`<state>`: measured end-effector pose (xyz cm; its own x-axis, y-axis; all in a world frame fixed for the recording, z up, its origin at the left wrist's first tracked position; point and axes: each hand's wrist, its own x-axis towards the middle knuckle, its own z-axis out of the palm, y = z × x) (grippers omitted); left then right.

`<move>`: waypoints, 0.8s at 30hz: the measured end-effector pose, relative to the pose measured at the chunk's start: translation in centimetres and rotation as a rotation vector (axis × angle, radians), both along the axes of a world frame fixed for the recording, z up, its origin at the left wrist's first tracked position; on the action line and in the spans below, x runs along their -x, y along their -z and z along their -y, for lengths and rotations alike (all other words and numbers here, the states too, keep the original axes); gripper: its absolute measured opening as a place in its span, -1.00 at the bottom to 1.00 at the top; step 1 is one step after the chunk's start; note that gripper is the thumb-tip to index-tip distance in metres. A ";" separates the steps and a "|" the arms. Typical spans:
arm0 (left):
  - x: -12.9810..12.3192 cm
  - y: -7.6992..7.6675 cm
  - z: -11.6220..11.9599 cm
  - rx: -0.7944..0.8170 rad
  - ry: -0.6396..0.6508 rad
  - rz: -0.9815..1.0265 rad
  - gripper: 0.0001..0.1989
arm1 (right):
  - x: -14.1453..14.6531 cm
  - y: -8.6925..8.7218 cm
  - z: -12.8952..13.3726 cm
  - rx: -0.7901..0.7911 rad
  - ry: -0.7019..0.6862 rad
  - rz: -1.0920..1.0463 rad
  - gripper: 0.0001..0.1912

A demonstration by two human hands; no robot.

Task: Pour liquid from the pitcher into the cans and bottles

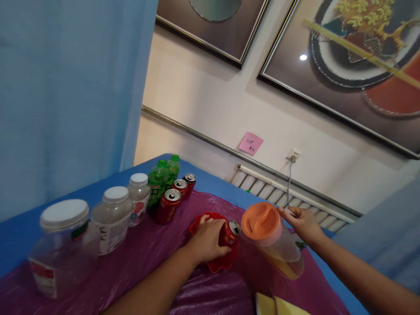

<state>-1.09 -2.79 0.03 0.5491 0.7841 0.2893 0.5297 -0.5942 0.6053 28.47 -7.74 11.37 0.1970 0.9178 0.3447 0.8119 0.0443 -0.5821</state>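
Note:
My left hand (210, 238) is closed around the side of a red drink can (229, 232) with an opened top. Its thumb lies across the can's front; some fingertips are hidden. Beneath hand and can is a red dish with a scalloped rim (220, 265). To the right, a clear plastic pitcher (285, 258) with an orange lid (260, 221) appears tilted, with something yellowish low inside. My right hand (303, 225) is closed at the pitcher's upper right side, where the handle is mostly hidden.
Left on the purple plastic sheet (138, 267) stand several white-lidded jars (113, 218), two green bottles (159, 181) and three red cans (169, 208). Something yellow (278, 304) lies at the front. A radiator (262, 181) and socket (293, 154) are behind; a blue curtain (72, 87) hangs left.

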 end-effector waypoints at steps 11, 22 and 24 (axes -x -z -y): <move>0.1 -0.2 0.1 0.007 0.004 -0.002 -0.42 | 0.1 0.2 -0.2 0.007 -0.022 -0.003 -0.39; 0.1 -0.1 0.1 0.012 0.006 0.003 -0.41 | -0.1 0.5 -0.1 0.013 -0.021 -0.032 -0.40; 0.1 0.0 0.1 0.008 0.005 0.006 -0.41 | 0.0 0.5 -0.1 0.011 -0.020 -0.034 -0.40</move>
<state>-1.15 -2.84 0.06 0.5514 0.7836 0.2863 0.5231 -0.5921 0.6130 28.51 -7.66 10.89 0.1903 0.9254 0.3277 0.7908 0.0533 -0.6097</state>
